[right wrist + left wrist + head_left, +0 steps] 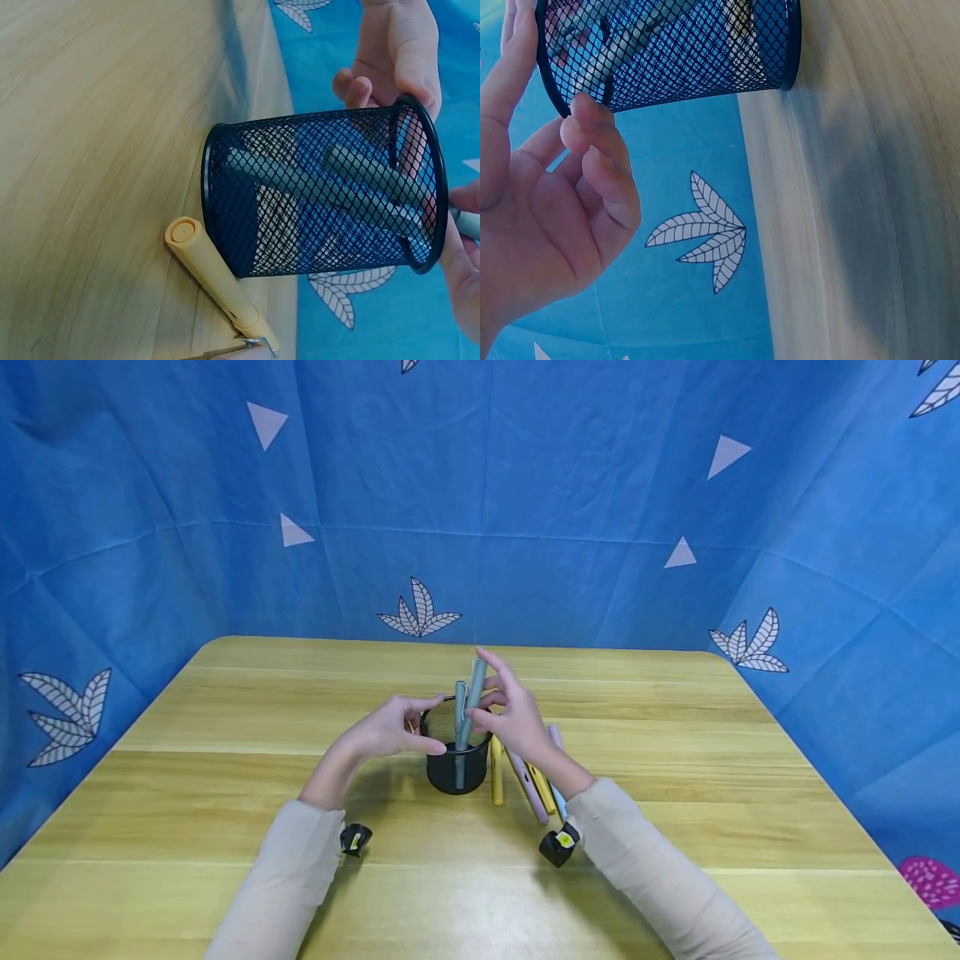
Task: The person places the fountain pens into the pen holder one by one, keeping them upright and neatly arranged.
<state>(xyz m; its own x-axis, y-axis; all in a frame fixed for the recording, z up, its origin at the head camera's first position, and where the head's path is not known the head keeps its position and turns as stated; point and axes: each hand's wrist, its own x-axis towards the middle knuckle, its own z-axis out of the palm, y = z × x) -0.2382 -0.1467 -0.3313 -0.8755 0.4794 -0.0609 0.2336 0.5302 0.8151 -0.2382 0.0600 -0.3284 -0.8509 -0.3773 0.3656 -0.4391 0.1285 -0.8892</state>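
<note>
Two hands are observed at work over a wooden surface (187,827), set apart from each other with a black mesh cup (442,771) between them. The cup is stood upright, and its rim is gripped by the left hand (386,728), with the thumb placed at the near side and fingers curled against the mesh. A grey-green pen (477,677) is pinched near its clip end by the right hand (519,714); its lower part is contained within the cup, with the lower end held clear of the base. A second grey-green pen (460,718) is found in the cup, between the hands, leaned at a slight tilt with its lower end near the base.

Below the right hand and its wrist, further pens are laid on the surface. A yellow pen (497,774) is located just beside the cup; whether contact is made cannot be told. Next to it, a lilac pen (529,789), another yellow pen (544,795) and a light blue pen (558,802), partly hidden by the right forearm, are noted. Beyond both hands, a blue patterned cloth (480,468) is hung.
</note>
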